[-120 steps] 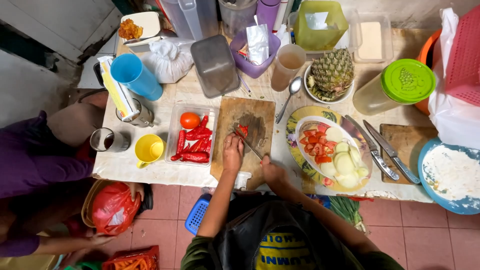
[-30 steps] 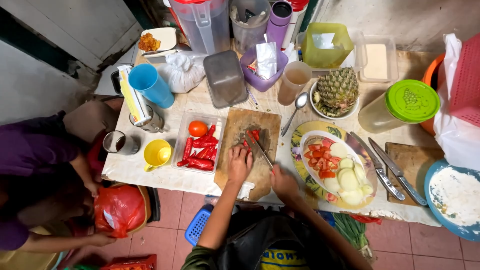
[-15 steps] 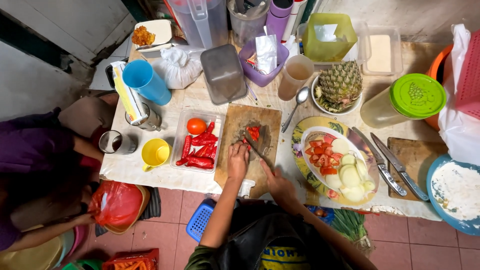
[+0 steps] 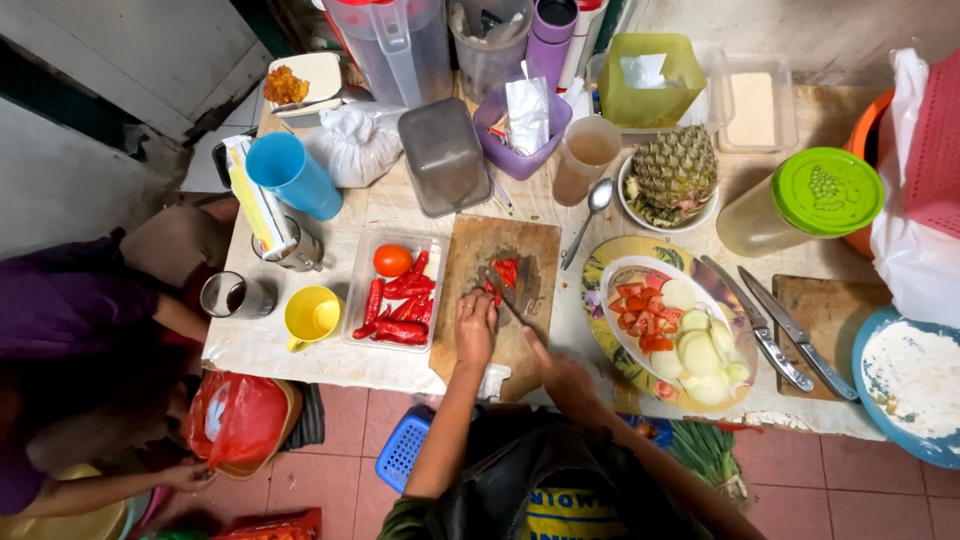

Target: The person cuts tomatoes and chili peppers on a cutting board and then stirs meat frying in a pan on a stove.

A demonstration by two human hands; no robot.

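**Chilli cutting on a board at the table's front edge**

The left hand lies flat-fingered on the board, fingertips pinning a red chilli near the board's middle. The right hand is closed round the handle of a knife, whose blade runs up the board beside the held chilli. Cut red pieces lie just beyond the blade, toward the board's far edge.

Left of the board, touching it, a clear tray holds whole chillies and a tomato. Further left stand a yellow cup and a metal mug. Right of the board, an oval plate carries a dish of tomato chunks and pale slices; two knives lie past it, by a second board. Behind the board sit an upturned grey tub, a spoon and a pineapple in a bowl. At the table's left edge another person's sleeve shows; lower down, a hand rests near a red bag. Nothing lies between the hands and the board.

Against the frame half a second earlier, the hands, knife and chilli keep the same places on the board; the other person's hand has shifted below the red bag.
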